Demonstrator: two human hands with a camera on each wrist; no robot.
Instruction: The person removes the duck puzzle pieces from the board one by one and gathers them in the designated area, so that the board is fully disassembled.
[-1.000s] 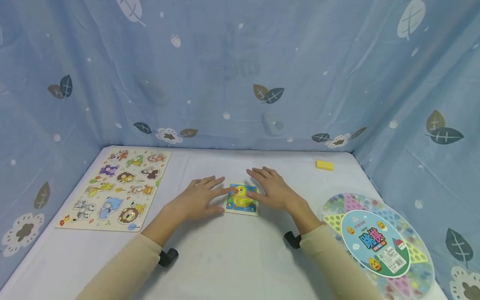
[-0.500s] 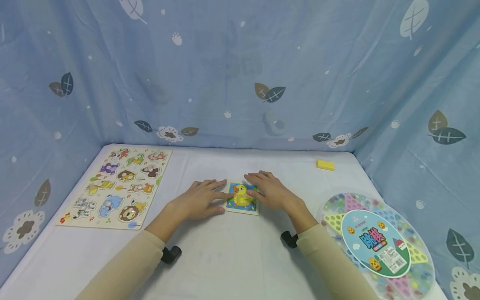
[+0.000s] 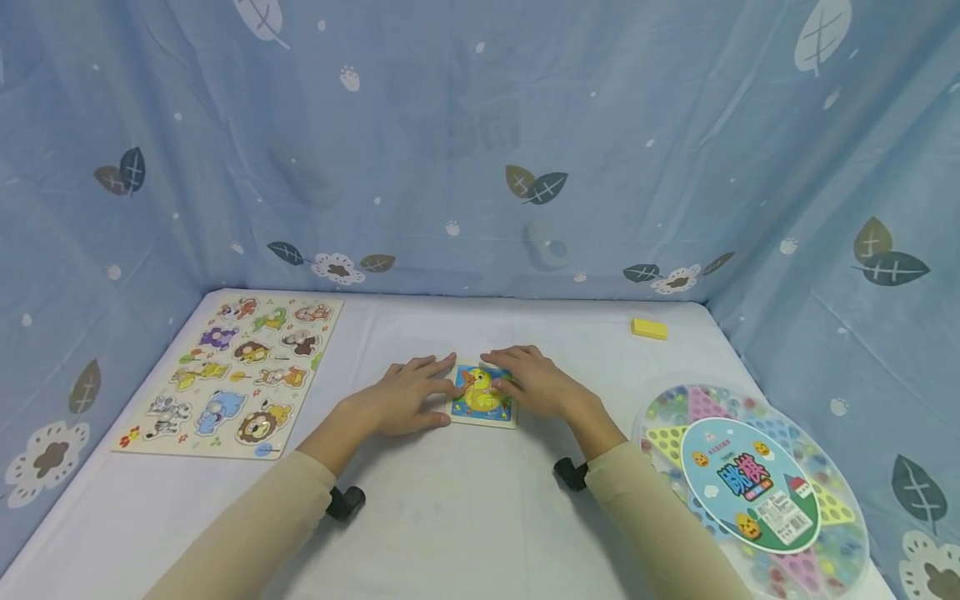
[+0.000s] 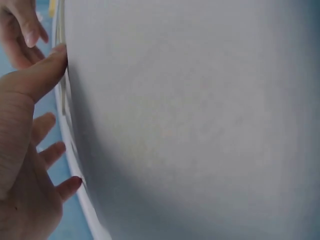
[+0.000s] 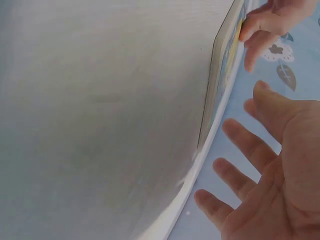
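A small square duck jigsaw puzzle (image 3: 483, 401), yellow duck on blue with a pale wooden border, lies flat on the white table between both hands. My left hand (image 3: 406, 398) is at its left side with fingers spread; the index fingertip reaches over the picture and the thumb is by the lower left edge. Over the right side hovers or rests my right hand (image 3: 538, 384), fingers extended, thumb above the duck; contact cannot be made out. The right wrist view shows the puzzle's thin side (image 5: 215, 85), with the left fingers at its far end and the right fingers apart from it.
A large animal peg puzzle board (image 3: 247, 350) lies at the left. On the right is a round, clear Chinese checkers set (image 3: 750, 487) with a printed label. A small yellow block (image 3: 648, 329) sits at the back right. Blue curtains (image 3: 450, 150) enclose the table.
My right hand has moved slightly left over the puzzle, and my left hand has edged slightly right. The puzzle stays in nearly the same spot.
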